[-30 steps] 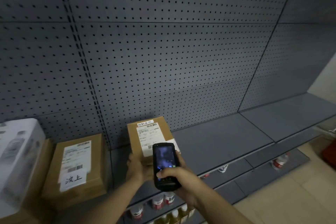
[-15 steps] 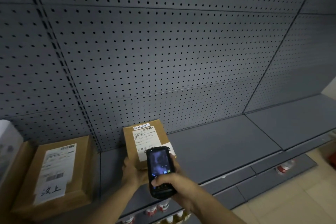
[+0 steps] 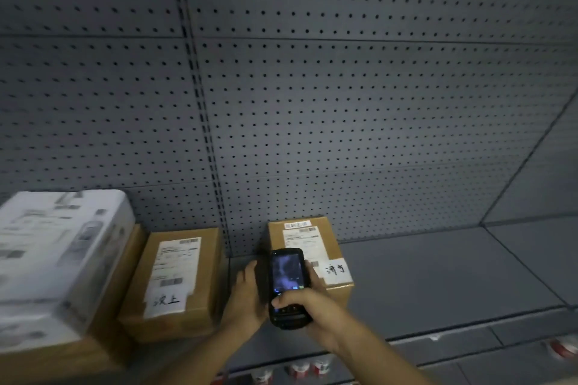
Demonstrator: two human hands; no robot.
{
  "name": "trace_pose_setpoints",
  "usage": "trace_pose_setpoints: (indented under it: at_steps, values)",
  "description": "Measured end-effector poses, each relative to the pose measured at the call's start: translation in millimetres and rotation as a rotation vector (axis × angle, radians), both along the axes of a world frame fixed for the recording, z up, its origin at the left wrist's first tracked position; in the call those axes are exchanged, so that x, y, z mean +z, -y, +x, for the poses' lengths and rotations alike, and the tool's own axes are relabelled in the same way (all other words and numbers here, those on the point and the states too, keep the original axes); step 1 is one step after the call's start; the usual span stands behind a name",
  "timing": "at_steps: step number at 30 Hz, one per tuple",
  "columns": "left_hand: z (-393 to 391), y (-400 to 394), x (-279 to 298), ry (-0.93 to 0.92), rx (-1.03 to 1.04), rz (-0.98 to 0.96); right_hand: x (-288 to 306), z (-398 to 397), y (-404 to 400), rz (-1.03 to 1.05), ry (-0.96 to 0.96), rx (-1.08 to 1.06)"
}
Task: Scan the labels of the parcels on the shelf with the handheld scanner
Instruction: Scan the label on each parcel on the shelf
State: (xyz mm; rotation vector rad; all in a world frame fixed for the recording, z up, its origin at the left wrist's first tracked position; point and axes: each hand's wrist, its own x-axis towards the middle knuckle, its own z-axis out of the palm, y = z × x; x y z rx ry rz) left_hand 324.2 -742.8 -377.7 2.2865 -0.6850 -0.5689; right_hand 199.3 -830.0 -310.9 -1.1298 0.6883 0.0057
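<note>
Grey shelf (image 3: 438, 275) under cardboard parcels (image 3: 175, 278).

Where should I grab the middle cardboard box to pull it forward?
Take the middle cardboard box by its two long sides, coming from the front. It lies flat, label up, with a gap to the right; on the left the big box sits close, so that side looks tighter.

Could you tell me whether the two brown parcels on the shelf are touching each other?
Apart: the head view shows bare shelf between left parcel and right parcel.
</note>
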Motion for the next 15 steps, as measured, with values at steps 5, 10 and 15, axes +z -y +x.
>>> trace_pose_setpoints:
  at_steps: [5,10,15]
  values:
    - [43,-62,2,0.192,0.014,0.139,3,35,-44,0.040,-0.044,0.095]
    - [79,-128,-1,0.381,0.051,0.423,9,56,-87,0.009,0.007,0.079]
    - [96,-167,-11,0.355,0.017,0.606,5,68,-125,0.040,-0.041,0.070]
